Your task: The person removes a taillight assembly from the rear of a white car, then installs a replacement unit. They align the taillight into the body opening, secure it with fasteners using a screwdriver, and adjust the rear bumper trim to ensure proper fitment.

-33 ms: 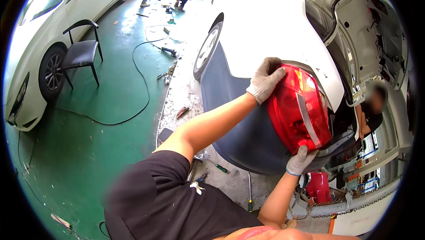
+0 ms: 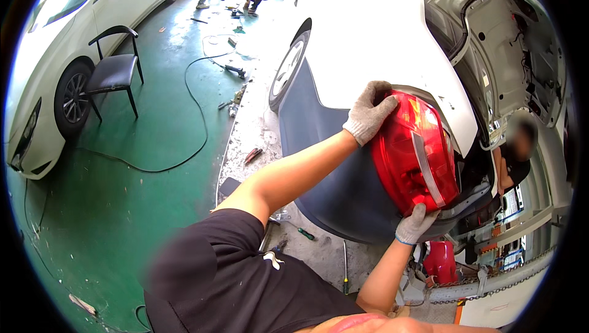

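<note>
A red tail light [image 2: 399,161] with a pale stripe sits at the rear corner of a white car body [image 2: 368,38], above its dark grey bumper [image 2: 334,167]. My left hand [image 2: 372,112], in a grey knit work glove, is closed over the light's upper left edge. From below, my right hand [image 2: 417,224], gloved too, grips the bottom end near the bumper. The fingertips of both hands are partly hidden. To the right of the light lies a dark opening in the body; whether the light is fully seated there cannot be told.
The raised tailgate [image 2: 509,38] hangs at the right, with a person [image 2: 518,155] beside it. A screwdriver [image 2: 346,271], a green-handled tool [image 2: 305,233] and pliers [image 2: 253,156] lie on the floor. Leftward are a cable [image 2: 205,121], a black chair [image 2: 113,72] and another white car [image 2: 46,81].
</note>
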Demonstrator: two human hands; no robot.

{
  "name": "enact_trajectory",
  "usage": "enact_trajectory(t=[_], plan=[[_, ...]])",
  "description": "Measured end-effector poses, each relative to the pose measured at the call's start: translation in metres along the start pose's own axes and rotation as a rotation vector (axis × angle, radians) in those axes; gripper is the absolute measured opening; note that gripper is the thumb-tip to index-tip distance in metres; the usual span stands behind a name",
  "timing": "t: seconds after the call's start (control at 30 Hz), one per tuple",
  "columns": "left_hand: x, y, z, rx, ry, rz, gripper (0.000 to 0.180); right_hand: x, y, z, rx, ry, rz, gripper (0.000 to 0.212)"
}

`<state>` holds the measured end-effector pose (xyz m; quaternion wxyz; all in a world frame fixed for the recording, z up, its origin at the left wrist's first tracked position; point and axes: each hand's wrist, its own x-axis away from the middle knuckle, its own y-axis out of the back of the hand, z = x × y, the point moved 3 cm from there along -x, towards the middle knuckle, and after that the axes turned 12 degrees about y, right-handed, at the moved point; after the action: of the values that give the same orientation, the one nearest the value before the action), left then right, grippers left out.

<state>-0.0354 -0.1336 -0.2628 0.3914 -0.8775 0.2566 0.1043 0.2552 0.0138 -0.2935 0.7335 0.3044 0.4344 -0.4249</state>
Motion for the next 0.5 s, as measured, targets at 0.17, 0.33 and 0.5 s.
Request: enact_trajectory(t=[0.17, 0.33, 0.5], plan=[[0.002, -0.004, 0.007, -0.113, -0.014, -0.106, 0.045, 0.004, 0.004, -0.018, 0.074, -0.055, -0.068, 0.103], [0.004, -0.005, 0.001, -0.128, -0.008, -0.149, 0.046, -0.002, 0.008, -0.037, 0.019, -0.028, -0.055, 0.098], [0.008, -0.008, -0.003, -0.387, -0.229, -0.245, 0.047, -0.002, 0.006, -0.036, -0.005, -0.098, -0.092, 0.098]])
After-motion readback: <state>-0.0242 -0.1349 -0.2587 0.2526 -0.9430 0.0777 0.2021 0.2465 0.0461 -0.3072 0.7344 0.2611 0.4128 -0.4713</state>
